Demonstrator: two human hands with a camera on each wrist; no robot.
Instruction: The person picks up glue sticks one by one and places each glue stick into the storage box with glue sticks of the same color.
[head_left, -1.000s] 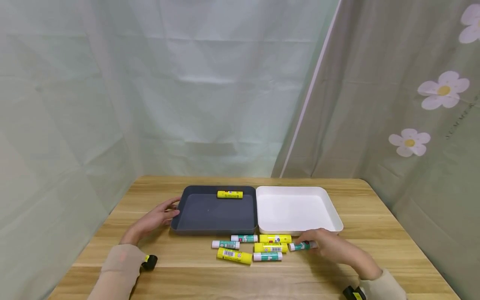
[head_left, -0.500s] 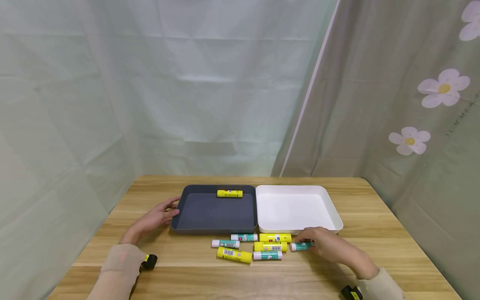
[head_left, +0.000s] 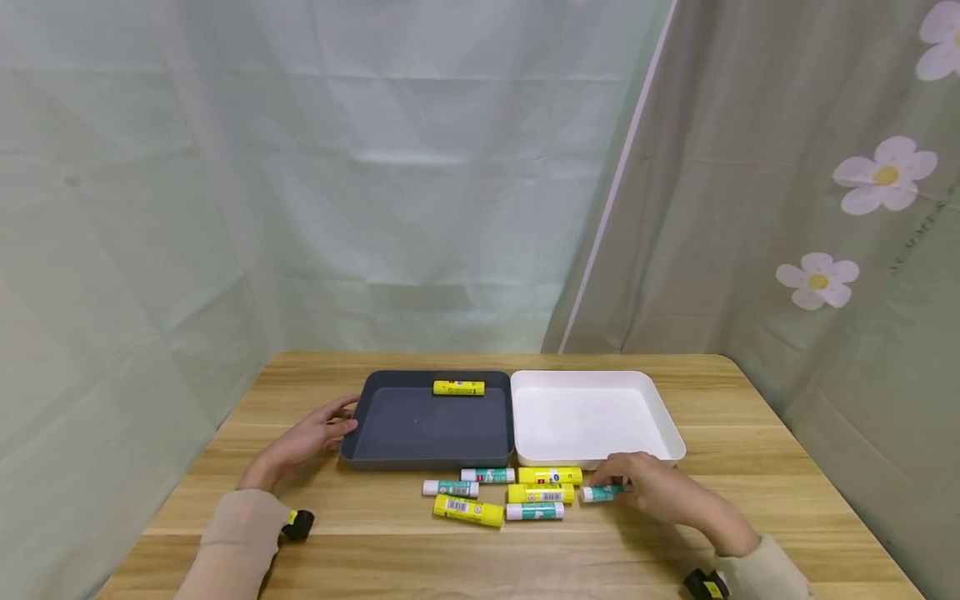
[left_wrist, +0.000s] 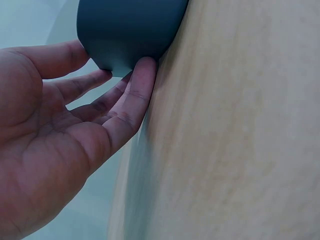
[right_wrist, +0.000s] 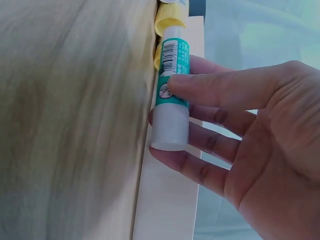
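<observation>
In the head view my left hand touches the left side of a dark grey tray. The left wrist view has its relaxed fingertips against the tray's outer corner. My right hand pinches a green-and-white glue stick in front of the white tray. Up close in the right wrist view, the thumb presses on the label of this glue stick, with the other fingers behind and under it. A yellow glue stick lies in the dark tray, near its back wall.
Left of my right hand lie several more glue sticks, yellow ones and green-and-white ones, in a loose cluster before the trays. Both trays stand side by side on a wooden table. Curtains hang behind and beside it.
The right hand and its glue stick have shifted very slightly, the stick's exposed end a little to the right. The left hand and the trays have stayed put.
</observation>
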